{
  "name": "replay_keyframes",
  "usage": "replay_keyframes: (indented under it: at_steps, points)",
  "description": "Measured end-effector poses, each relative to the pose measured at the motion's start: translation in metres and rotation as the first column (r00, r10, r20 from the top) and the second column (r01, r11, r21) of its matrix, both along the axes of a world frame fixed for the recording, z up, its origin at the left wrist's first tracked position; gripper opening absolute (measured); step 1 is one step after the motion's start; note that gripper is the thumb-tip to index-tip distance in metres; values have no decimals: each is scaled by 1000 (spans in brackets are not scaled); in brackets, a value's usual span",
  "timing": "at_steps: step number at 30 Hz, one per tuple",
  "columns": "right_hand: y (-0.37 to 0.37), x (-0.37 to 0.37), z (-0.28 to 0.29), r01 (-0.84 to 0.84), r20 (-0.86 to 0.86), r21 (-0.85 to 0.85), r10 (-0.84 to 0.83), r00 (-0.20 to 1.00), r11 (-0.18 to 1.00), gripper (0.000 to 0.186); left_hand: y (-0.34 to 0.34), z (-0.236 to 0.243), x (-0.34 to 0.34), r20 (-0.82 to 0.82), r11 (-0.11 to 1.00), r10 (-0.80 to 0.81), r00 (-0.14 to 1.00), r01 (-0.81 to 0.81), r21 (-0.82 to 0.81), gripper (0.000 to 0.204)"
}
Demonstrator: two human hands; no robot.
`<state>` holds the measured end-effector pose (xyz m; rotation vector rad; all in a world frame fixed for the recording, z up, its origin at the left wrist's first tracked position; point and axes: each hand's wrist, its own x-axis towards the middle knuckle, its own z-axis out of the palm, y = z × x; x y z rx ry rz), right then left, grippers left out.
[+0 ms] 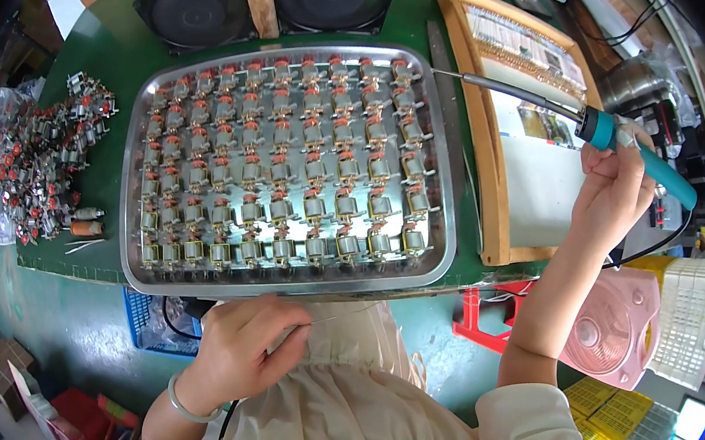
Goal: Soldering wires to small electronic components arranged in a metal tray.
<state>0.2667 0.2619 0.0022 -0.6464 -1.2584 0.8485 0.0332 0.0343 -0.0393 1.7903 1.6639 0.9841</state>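
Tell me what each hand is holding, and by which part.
The right hand holds a soldering iron by its teal handle. The left hand pinches a thin wire; its grip hides whether that is at one end.

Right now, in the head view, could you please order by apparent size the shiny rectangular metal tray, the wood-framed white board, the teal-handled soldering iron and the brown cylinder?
1. Shiny rectangular metal tray
2. Wood-framed white board
3. Teal-handled soldering iron, long but thin
4. Brown cylinder, clearly smallest

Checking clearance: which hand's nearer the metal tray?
Left: the left hand is by the near edge of the metal tray; the right hand is farther right, beside the wood-framed board.
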Motion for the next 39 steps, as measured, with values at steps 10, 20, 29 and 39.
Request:
replay_keyframes:
  at_steps: [10,20,29,39]
  points:
    - [3,3,-20,-73,78,-31,76,994,997,19,1,-11,8,-316,984,80,945,-26,174,20]
    - [5,6,-24,-98,9,-10,98,995,995,16,2,-8,11,-170,988,108,979,-86,130,17]
    - [5,9,-26,-124,-16,16,124,992,992,13,7,-11,11,-186,978,144,972,-111,176,16]
    - [12,38,-22,-316,69,297,310,948,901,21,36,-16,13,-125,915,157,980,-97,391,21]
